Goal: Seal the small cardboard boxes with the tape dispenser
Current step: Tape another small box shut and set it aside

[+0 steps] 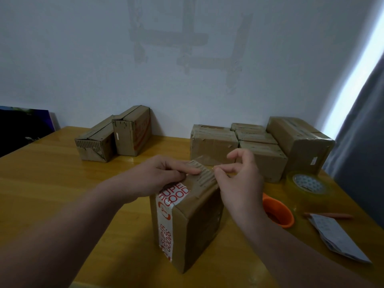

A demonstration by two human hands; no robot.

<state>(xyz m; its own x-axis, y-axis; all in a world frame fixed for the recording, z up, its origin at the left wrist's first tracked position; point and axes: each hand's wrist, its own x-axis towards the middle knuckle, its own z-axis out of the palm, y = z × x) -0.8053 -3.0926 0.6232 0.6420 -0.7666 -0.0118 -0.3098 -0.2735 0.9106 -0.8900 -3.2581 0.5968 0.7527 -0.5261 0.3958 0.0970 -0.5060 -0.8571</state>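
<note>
A small cardboard box (193,223) with white and red printed tape down its left edge stands on the wooden table (52,194) in front of me. My left hand (160,177) lies on the box's top left, fingers pressing down on the top flap. My right hand (239,179) is at the top right edge, thumb and forefinger pinching a strip of clear tape (204,159) that runs over the box's top. An orange tape dispenser (279,213) sits on the table just right of the box, partly hidden by my right wrist.
A roll of clear tape (307,185) lies at the right, with a folded paper (336,238) and a pencil (330,215) nearer me. Several boxes (249,146) are stacked at the back right. Two boxes (116,136) stand at the back left by the wall.
</note>
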